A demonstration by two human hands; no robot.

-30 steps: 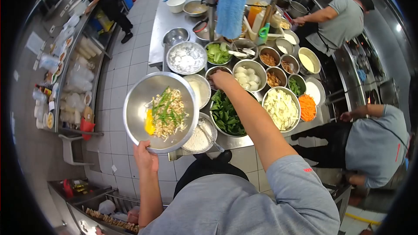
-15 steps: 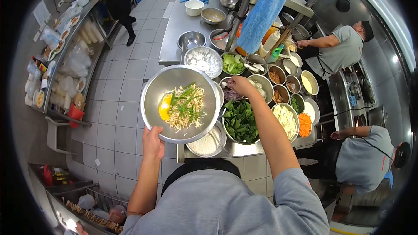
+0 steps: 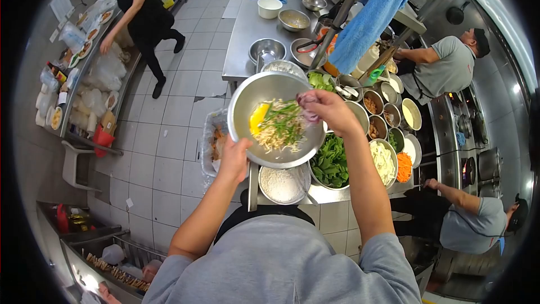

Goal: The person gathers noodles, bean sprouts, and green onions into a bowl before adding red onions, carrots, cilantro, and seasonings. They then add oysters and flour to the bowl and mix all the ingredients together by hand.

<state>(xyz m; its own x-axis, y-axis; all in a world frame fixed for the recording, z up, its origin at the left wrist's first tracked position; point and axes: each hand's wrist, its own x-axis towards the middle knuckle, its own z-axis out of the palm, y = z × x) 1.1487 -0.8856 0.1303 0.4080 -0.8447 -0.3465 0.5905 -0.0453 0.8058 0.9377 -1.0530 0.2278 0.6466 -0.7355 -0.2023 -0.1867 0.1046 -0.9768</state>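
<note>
My left hand [image 3: 234,156] grips the near left rim of a large steel mixing bowl [image 3: 242,98], which is tilted a little. Inside lie bean sprouts [image 3: 279,138], green strips [image 3: 281,114] and a yellow egg-like pool [image 3: 257,117]. Over the bowl's right side, my right hand [image 3: 333,111] is closed on sliced red onion [image 3: 308,103], its edges smeared by motion. Just below the bowl stands a container of white flour [image 3: 281,184] with a utensil in it. Dark leafy greens [image 3: 331,160] fill a container under my right forearm.
Shredded cabbage [image 3: 382,162], carrot strips [image 3: 404,167] and several other tubs crowd the counter's right side. A blue towel [image 3: 377,19] hangs from a post. Two people work at the stoves on the right; another person [image 3: 143,17] is at the left shelves. A lined bin [image 3: 208,146] stands on the floor.
My right hand has come up from the onion container to above the bowl, carrying onion. The bowl appears further right in view. The person at left has stepped closer along the shelves.
</note>
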